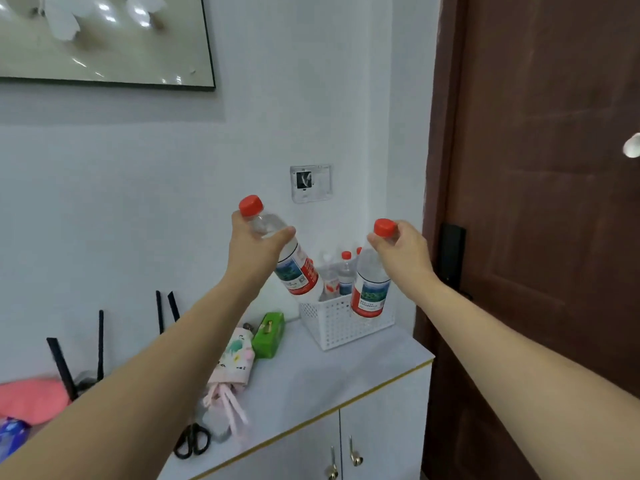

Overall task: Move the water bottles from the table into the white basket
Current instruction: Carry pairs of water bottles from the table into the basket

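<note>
A white table carries a perforated white basket set just below and between the two raised hands. Several red-capped bottles already stand inside the basket. Both bare arms reach forward over the table. The left hand grasps the shoulder of a clear water bottle, thumb on one side and fingers wrapped behind; the bottle tilts, its base angled down toward the basket's near left rim. The right hand pinches a second water bottle by its neck, right under the red cap, so it hangs nearly upright with its base in front of the basket's right side. Both bottles look full, so probably weighty, with smooth thin plastic that could slip or flex; the stiffer neck and shoulder seem the surest hold.
</note>
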Tool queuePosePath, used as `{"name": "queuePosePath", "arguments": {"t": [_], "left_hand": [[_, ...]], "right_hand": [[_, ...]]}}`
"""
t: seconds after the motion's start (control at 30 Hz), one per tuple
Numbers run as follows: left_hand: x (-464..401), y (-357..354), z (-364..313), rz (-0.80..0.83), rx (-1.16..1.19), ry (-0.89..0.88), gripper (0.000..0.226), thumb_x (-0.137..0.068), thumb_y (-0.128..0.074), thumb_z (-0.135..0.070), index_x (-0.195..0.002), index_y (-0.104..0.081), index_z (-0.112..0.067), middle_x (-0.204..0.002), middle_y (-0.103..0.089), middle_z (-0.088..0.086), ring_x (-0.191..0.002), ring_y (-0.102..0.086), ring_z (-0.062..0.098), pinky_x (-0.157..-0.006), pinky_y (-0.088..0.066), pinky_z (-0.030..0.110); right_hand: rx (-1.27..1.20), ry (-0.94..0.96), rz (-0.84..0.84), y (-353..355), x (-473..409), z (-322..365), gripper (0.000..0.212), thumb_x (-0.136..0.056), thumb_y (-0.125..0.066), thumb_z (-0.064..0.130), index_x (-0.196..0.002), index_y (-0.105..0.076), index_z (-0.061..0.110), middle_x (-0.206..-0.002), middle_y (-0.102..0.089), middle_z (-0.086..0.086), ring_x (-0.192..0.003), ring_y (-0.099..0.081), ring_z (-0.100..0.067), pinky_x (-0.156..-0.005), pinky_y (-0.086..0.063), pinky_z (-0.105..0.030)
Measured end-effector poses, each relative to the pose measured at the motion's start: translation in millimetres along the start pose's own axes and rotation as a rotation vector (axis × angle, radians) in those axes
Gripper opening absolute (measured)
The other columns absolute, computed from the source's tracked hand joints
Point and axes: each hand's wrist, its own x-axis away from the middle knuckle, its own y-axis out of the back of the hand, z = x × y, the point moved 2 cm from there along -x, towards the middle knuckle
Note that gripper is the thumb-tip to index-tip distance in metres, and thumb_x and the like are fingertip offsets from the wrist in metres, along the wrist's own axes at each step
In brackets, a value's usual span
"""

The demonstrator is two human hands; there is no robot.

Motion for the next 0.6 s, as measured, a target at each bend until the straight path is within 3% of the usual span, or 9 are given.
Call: {"name": "queuePosePath", "arguments": {"t": [0.33, 0.6], "left_hand": [[-145, -63, 112, 0.165, -0.026, 0.029, 0.055, -0.076, -0.078, -0.024, -0.119, -0.043, -0.026, -0.111, -0.062, 0.002, -0.101, -0.064, 0.022, -0.089, -0.054, 0.046], [-193, -108, 201, 0.362, -0.156, 0.107, 0.053, -0.076, -0.078, -0.023, -0.117, -0.045, -0.025, -0.103, -0.063, -0.004, -0.094, -0.064, 0.014, -0.081, -0.053, 0.035]], "right_hand": [[0.045, -0.017, 0.031, -110, -133, -73, 0.034, -0.090, -0.067, 0.029, -0.121, -0.057, 0.016, -0.111, -0.060, 0.003, -0.101, -0.055, -0.015, -0.089, -0.043, -0.029], [0.221, -0.126, 0.194, -172, -194, -150, 0.033, -0.086, -0.069, 0.034, -0.113, -0.060, 0.018, -0.106, -0.064, 0.000, -0.098, -0.060, -0.020, -0.087, -0.049, -0.036]]}}
